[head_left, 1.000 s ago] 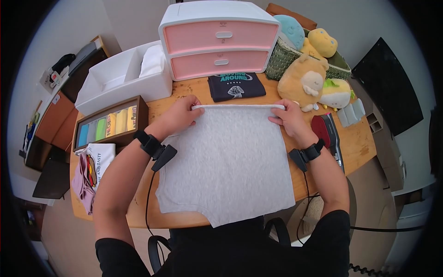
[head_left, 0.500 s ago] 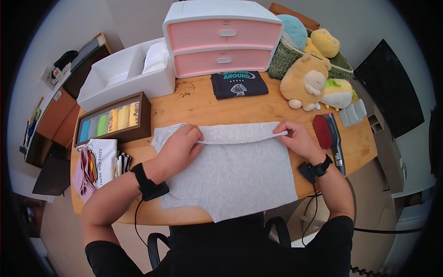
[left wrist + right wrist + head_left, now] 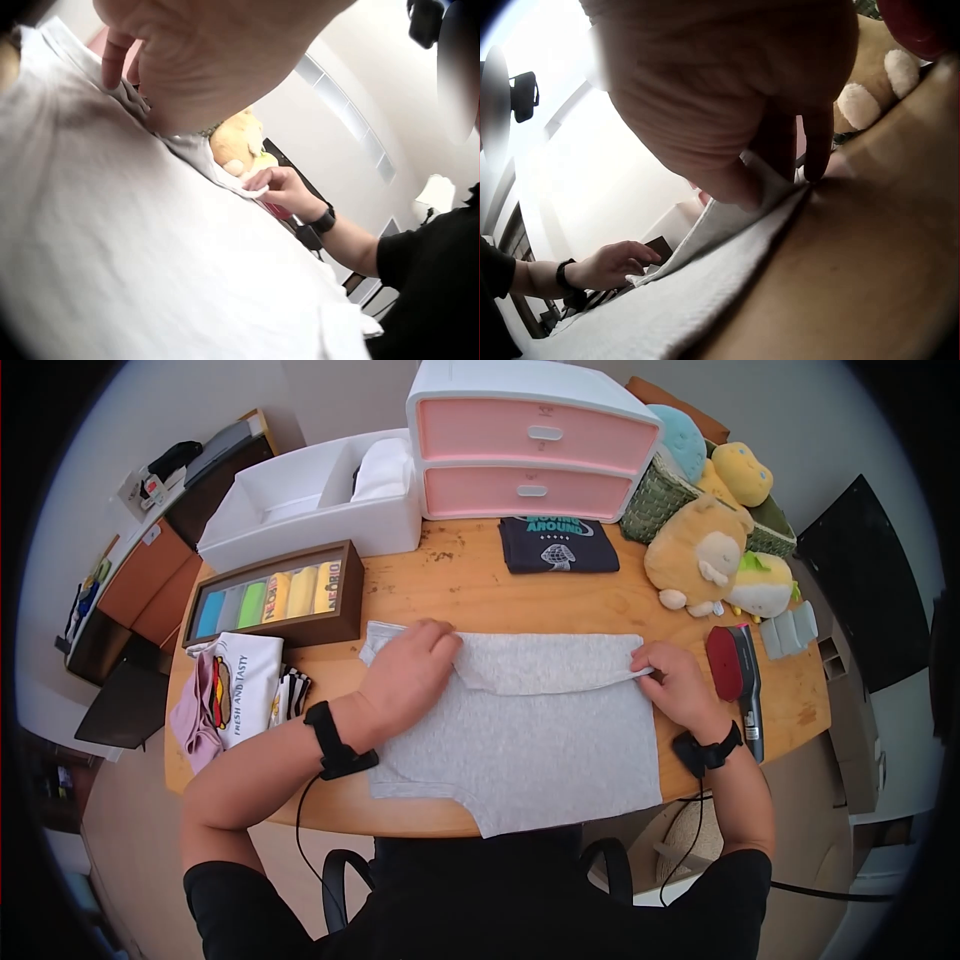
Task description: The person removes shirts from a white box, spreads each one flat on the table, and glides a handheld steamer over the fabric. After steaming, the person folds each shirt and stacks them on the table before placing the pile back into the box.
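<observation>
A light grey T-shirt point(image 3: 560, 750) lies sideways at the table's near edge, its far part turned over in a fold. My right hand point(image 3: 680, 685) pinches the folded edge at the right end between thumb and fingers; the right wrist view shows the cloth point(image 3: 727, 247) raised in a tent there. Over the left end of the fold rests my left hand point(image 3: 415, 670), with fingers extended down at the cloth in the left wrist view. The fold's edge runs loose from beside that hand toward the right one. My left palm hides part of the shirt's left end.
Left, a brown box point(image 3: 350, 595) of rolled cloths stands beside folded clothes point(image 3: 250, 685). Behind are a white divided bin point(image 3: 380, 530), pink drawers point(image 3: 530, 450) and a dark folded T-shirt point(image 3: 560, 550). Right are plush toys point(image 3: 690, 560), a basket point(image 3: 650, 505) and a red-and-black brush point(image 3: 740, 680).
Both hands have brought the shirt's far edge toward me, folding it over. My left hand has since left the fold's edge and shifted slightly away; the right still pinches it. The head view has turned left.
</observation>
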{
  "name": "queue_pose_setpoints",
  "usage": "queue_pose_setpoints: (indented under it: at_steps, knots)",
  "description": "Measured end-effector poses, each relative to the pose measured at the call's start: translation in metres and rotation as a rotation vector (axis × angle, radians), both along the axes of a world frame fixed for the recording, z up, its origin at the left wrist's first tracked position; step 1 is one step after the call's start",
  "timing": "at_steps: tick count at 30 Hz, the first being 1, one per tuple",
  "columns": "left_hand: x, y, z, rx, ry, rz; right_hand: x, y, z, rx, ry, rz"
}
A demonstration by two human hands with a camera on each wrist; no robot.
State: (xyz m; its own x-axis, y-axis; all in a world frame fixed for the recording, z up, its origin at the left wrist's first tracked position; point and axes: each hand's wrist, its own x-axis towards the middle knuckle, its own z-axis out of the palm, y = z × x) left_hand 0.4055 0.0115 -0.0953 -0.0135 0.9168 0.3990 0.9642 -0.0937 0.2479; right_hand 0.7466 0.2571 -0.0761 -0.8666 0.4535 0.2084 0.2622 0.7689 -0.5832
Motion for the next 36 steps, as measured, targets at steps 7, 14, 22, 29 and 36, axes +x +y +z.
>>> queue_pose_setpoints:
  at_steps: [7, 14, 22, 29, 36]
  knots:
    - [-0.03, -0.001, 0.002, -0.258, 0.139, 0.188, 0.002, -0.003, 0.008, 0.065, 0.004, 0.037]
    - [-0.028, -0.014, 0.016, -0.251, 0.283, 0.182, 0.006, -0.003, 0.002, 0.17, 0.007, 0.062]
    - [-0.022, -0.018, 0.012, -0.386, 0.422, 0.283, 0.012, 0.001, 0.02, 0.27, -0.132, 0.146]
    - [-0.001, 0.014, 0.03, -0.172, 0.148, 0.131, -0.024, -0.003, 0.016, 0.261, 0.051, -0.109]
    - [-0.012, 0.029, 0.006, -0.256, 0.016, 0.048, -0.039, 0.03, -0.004, 0.18, -0.183, -0.136]
